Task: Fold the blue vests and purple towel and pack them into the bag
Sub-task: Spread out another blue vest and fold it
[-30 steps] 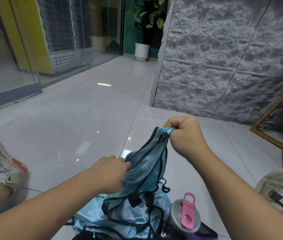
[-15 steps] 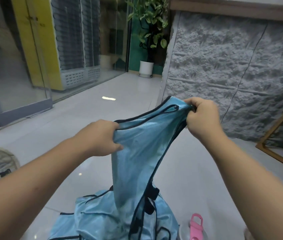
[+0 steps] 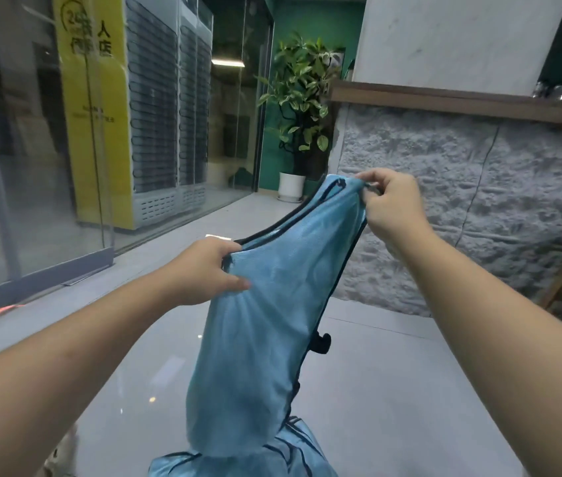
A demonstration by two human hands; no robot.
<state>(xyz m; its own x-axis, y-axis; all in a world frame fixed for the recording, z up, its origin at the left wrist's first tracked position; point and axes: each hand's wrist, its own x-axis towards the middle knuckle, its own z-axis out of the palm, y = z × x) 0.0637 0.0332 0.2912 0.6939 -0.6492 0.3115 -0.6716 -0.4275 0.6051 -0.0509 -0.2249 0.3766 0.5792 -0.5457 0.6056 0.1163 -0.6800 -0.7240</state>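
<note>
Both hands are clamped on one blue vest point(image 3: 265, 339), held up in the air in front of the person. The right hand point(image 3: 393, 204) pinches its top corner, high and farther out; the left hand point(image 3: 210, 273) grips the black-trimmed edge lower and nearer the body. So the top edge slopes up from left to right, while the vest's long axis hangs almost straight down toward the heap of blue cloth point(image 3: 238, 463) on the floor point(image 3: 393, 390). To level the edge for folding, the left hand probably has to rise. Compared with half a second ago, the hands are higher and wider apart, more of the vest is clear of the heap, and the pink-capped bottle is out of view.
</note>
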